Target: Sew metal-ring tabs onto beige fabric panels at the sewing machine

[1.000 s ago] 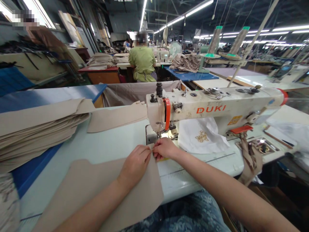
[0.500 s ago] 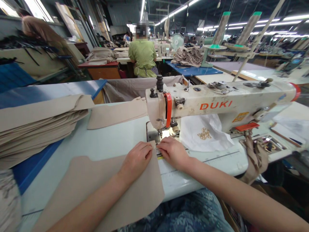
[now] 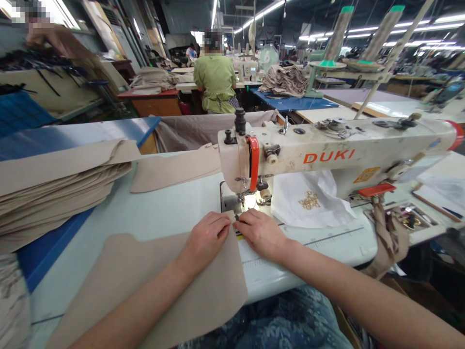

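While my left hand (image 3: pixel 208 238) pinched the cloth (image 3: pixel 210 295) near its top corner, my right hand (image 3: pixel 264 236) bunched its fingertips alongside, on what I couldn't tell. The cloth lay on the table (image 3: pixel 174 208) before the sewing machine (image 3: pixel 288 159).

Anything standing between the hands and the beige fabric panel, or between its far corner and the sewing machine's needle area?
Nothing visible: the left hand rests on the beige fabric panel, right hand at its far corner. Fingers partly hide the way to the sewing machine.

Long ceiling lights (image 3: pixel 260 17), bright window (image 3: pixel 66 13) at left, grey wall (image 3: pixel 180 20), red-topped table (image 3: pixel 155 103).
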`<state>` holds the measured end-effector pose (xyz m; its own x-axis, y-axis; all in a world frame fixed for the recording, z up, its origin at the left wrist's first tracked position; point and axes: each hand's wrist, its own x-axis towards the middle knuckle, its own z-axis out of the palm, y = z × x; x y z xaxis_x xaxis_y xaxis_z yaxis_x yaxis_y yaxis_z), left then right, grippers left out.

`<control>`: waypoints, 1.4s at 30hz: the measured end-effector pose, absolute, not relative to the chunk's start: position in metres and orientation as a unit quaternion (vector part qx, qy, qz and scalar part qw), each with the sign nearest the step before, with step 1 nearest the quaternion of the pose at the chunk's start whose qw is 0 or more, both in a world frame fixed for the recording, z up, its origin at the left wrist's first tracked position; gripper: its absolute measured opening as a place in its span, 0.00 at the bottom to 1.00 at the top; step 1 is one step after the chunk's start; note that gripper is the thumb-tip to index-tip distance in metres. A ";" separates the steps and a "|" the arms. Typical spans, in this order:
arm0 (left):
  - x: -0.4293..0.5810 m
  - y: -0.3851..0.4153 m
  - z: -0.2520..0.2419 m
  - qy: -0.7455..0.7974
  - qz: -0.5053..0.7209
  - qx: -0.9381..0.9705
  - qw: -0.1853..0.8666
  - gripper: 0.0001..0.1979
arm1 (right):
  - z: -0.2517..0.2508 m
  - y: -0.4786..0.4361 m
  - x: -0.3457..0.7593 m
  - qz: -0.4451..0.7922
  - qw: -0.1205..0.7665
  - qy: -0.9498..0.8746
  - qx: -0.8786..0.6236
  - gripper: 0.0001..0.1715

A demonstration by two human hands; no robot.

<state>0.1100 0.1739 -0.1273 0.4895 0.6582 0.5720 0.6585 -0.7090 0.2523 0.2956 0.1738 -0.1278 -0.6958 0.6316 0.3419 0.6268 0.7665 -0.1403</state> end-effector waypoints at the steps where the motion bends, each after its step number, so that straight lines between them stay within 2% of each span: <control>1: 0.110 0.174 -0.127 -0.381 -0.330 -0.864 0.000 0.11 | -0.127 0.174 0.296 0.005 0.185 -0.922 -0.339 0.07; 11: 0.108 0.173 -0.129 -0.379 -0.327 -0.866 -0.010 0.10 | -0.118 0.171 0.308 -0.006 0.129 -0.937 -0.326 0.11; 21: 0.112 0.173 -0.127 -0.394 -0.326 -0.859 -0.010 0.11 | -0.103 0.146 0.324 -0.011 0.078 -0.976 -0.201 0.13; 31: 0.108 0.174 -0.125 -0.409 -0.287 -0.866 -0.025 0.10 | -0.117 0.155 0.298 0.021 0.187 -0.951 -0.247 0.10; 35: 0.110 0.175 -0.126 -0.407 -0.284 -0.868 -0.013 0.12 | -0.122 0.155 0.295 0.007 0.193 -0.949 -0.249 0.05; 42: 0.109 0.173 -0.129 -0.382 -0.289 -0.877 0.034 0.12 | -0.129 0.152 0.296 0.003 0.192 -0.949 -0.248 0.05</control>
